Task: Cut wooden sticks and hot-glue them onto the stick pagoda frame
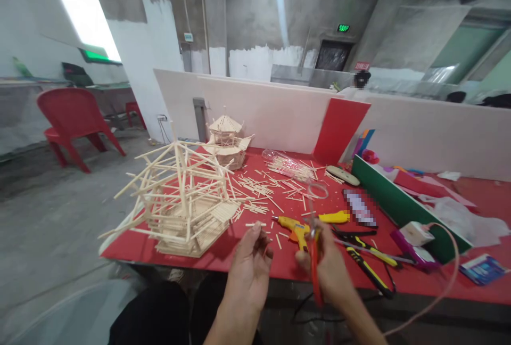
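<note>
My left hand (250, 260) is in front of the table's near edge, fingers curled and thumb up. A short wooden stick (250, 224) shows at its thumb tip, seemingly pinched. My right hand (329, 262) is closed around red-handled pliers (315, 276), their metal head pointing up and away. Just beyond them lies a yellow glue gun (293, 223), partly hidden by my right hand. On the left stands an open frame model (183, 196) built of wooden sticks, with a pavilion-like roof frame. Cut sticks (255, 190) are scattered over the red table (223, 257).
A finished-looking stick pavilion (225, 142) stands behind. A bag of sticks (287, 166), a phone (360, 207), yellow-black pliers (369, 270) and a green board (407, 209) lie rightward. A pink cable (451, 276) hangs over the front edge. A person (357, 87) is beyond the partition.
</note>
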The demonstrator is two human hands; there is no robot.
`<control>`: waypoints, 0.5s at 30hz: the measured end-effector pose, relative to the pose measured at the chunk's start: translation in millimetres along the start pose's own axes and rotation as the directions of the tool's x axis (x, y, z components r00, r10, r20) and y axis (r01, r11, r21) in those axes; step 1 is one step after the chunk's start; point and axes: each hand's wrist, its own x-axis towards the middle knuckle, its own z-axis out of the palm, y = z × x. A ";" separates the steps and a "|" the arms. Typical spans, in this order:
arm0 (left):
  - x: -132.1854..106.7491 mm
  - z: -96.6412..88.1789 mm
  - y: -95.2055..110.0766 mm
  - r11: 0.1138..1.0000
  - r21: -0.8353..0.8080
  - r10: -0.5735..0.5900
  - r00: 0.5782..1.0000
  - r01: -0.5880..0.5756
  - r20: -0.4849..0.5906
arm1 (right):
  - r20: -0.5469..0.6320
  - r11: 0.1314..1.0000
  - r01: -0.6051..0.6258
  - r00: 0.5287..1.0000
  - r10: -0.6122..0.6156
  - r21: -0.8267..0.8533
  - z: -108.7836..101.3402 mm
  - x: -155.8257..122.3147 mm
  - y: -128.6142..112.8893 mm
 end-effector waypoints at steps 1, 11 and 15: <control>-4.5 -0.8 -0.4 1.000 0.001 0.002 1.000 -0.002 -0.020 | 0.030 0.998 0.033 0.999 -0.034 0.045 12.4 -20.3 -10.4; -51.4 -11.8 12.5 0.999 -0.034 -0.004 0.999 0.006 0.040 | 0.064 0.970 0.229 0.972 -0.224 -0.077 39.7 -71.9 -66.4; -61.8 -14.6 16.7 1.000 0.007 -0.014 0.999 0.014 -0.032 | 0.072 0.960 0.250 0.967 -0.243 -0.126 37.7 -80.8 -78.2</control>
